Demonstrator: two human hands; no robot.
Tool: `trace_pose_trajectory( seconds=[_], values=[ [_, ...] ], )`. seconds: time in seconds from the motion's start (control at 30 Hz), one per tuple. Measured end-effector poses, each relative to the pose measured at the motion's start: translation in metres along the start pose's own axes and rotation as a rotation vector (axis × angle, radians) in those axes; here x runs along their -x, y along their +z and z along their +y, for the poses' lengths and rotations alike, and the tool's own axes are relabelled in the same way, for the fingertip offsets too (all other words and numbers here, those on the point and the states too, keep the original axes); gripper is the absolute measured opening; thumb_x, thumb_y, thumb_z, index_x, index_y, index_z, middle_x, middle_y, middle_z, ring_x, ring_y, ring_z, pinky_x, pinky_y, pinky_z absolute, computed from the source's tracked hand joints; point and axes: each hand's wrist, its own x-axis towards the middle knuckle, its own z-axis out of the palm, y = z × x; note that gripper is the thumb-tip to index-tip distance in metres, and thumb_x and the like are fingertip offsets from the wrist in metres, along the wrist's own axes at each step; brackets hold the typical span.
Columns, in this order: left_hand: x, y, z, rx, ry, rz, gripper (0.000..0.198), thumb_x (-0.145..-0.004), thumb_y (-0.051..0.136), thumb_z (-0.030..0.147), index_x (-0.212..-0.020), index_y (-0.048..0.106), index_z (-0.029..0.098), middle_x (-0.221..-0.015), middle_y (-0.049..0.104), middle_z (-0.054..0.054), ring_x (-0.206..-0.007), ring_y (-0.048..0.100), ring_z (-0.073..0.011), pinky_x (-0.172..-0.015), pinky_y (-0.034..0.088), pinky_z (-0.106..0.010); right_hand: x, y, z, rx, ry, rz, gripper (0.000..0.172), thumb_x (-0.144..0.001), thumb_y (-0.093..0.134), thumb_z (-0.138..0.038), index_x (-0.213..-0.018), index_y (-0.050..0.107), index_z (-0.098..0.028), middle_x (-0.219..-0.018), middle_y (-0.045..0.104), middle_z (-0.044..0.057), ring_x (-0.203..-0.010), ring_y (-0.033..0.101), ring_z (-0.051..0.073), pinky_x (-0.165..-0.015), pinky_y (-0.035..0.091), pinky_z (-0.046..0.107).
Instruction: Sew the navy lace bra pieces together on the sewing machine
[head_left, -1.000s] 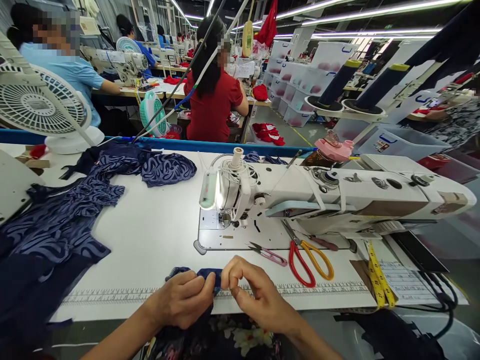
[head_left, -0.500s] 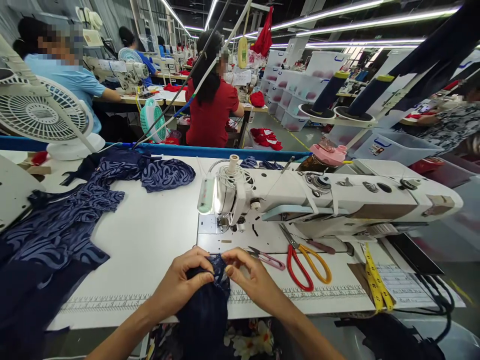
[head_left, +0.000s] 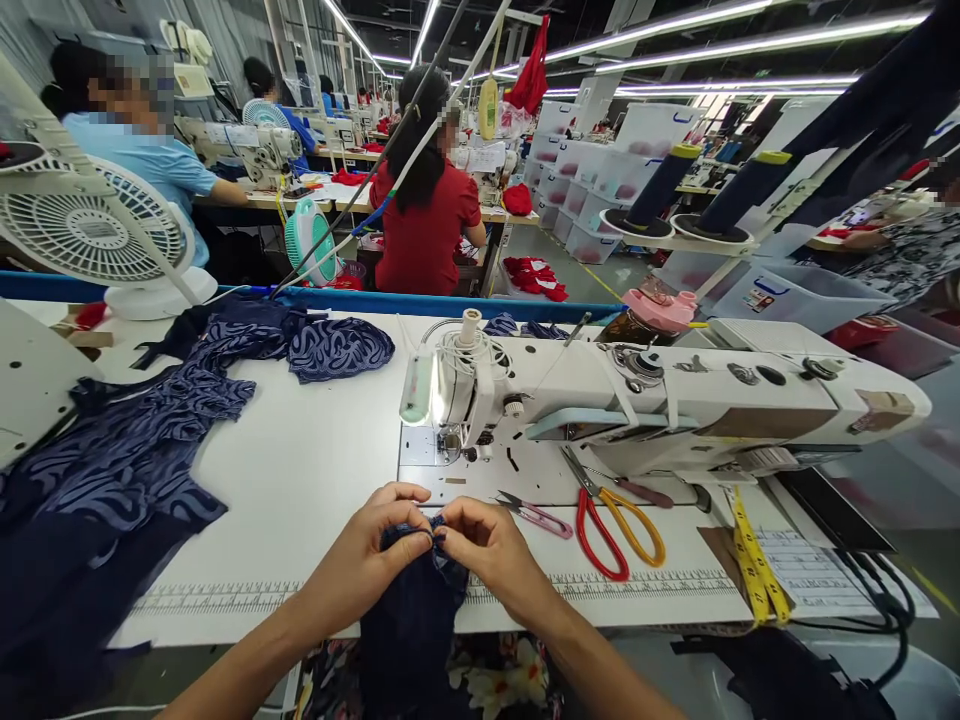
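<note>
Head view: pinching the top edge of a navy fabric piece (head_left: 411,620) between thumb and fingertips of both the left hand (head_left: 379,540) and the right hand (head_left: 491,552), close together above the near part of the white sewing table (head_left: 300,480), in front of the industrial sewing machine (head_left: 574,368). Apparently working or aligning that edge by touch, so probably calling next for a steady pinch and even tension. Draped past the table's front onto the floral-printed lap (head_left: 499,675), with pinched end toward the machine and long axis roughly front to back, crossing the printed ruler (head_left: 217,597).
</note>
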Motion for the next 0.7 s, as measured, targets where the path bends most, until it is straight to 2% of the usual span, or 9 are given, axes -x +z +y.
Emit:
trace_pose_trajectory(
  seconds=[0.13, 0.23, 0.33, 0.4, 0.57, 0.7],
  values=[
    [-0.007, 0.005, -0.001, 0.059, 0.019, -0.042, 0.015, -0.091, 0.057, 0.018, -0.079, 0.066, 0.019, -0.096, 0.074, -0.005, -0.091, 0.069, -0.0189, -0.084, 0.055, -0.032, 0.002, 0.000, -0.001, 0.036, -0.018, -0.003, 0.016, -0.086, 0.063, -0.033, -0.081, 0.063, -0.018, -0.069, 0.047, -0.004, -0.064, 0.040, 0.010, -0.060, 0.034, 0.023],
    [-0.007, 0.005, 0.000, 0.051, -0.067, -0.063, 0.017, -0.091, 0.056, 0.027, -0.078, 0.065, 0.019, -0.083, 0.071, -0.002, -0.084, 0.065, -0.0177, -0.088, 0.050, -0.033, 0.005, -0.001, -0.002, 0.090, -0.012, 0.000, 0.014, -0.087, 0.062, -0.031, -0.082, 0.064, -0.017, -0.068, 0.048, -0.004, -0.064, 0.041, 0.010, -0.060, 0.034, 0.023],
    [-0.005, 0.004, 0.003, 0.070, -0.235, -0.104, 0.022, -0.090, 0.055, 0.036, -0.077, 0.064, 0.019, -0.083, 0.065, -0.002, -0.085, 0.059, -0.0183, -0.084, 0.046, -0.030, 0.008, -0.003, -0.004, 0.111, 0.004, -0.003, 0.013, -0.087, 0.061, -0.030, -0.083, 0.064, -0.018, -0.070, 0.049, -0.003, -0.066, 0.043, 0.011, -0.061, 0.036, 0.023],
    [-0.004, 0.005, 0.005, 0.108, -0.298, -0.120, 0.025, -0.089, 0.054, 0.039, -0.078, 0.063, 0.019, -0.085, 0.062, -0.003, -0.087, 0.057, -0.0190, -0.082, 0.045, -0.029, 0.009, -0.003, -0.003, 0.117, 0.013, -0.010, 0.013, -0.088, 0.061, -0.030, -0.084, 0.064, -0.018, -0.071, 0.051, -0.003, -0.067, 0.044, 0.011, -0.062, 0.037, 0.023],
    [-0.004, 0.007, 0.003, 0.176, -0.295, -0.125, 0.027, -0.089, 0.053, 0.041, -0.077, 0.060, 0.019, -0.084, 0.057, -0.002, -0.087, 0.054, -0.0189, -0.081, 0.041, -0.029, 0.011, -0.001, 0.000, 0.151, 0.007, 0.029, 0.015, -0.087, 0.061, -0.032, -0.082, 0.064, -0.018, -0.068, 0.052, -0.004, -0.063, 0.043, 0.011, -0.059, 0.036, 0.023],
    [0.002, 0.012, -0.001, 0.206, -0.319, -0.114, 0.030, -0.089, 0.053, 0.044, -0.074, 0.056, 0.018, -0.077, 0.052, 0.000, -0.077, 0.050, -0.0168, -0.073, 0.040, -0.028, 0.014, 0.007, 0.000, 0.267, -0.086, 0.099, 0.015, -0.087, 0.058, -0.027, -0.076, 0.063, -0.018, -0.065, 0.053, -0.003, -0.061, 0.045, 0.010, -0.057, 0.036, 0.022]
  ],
)
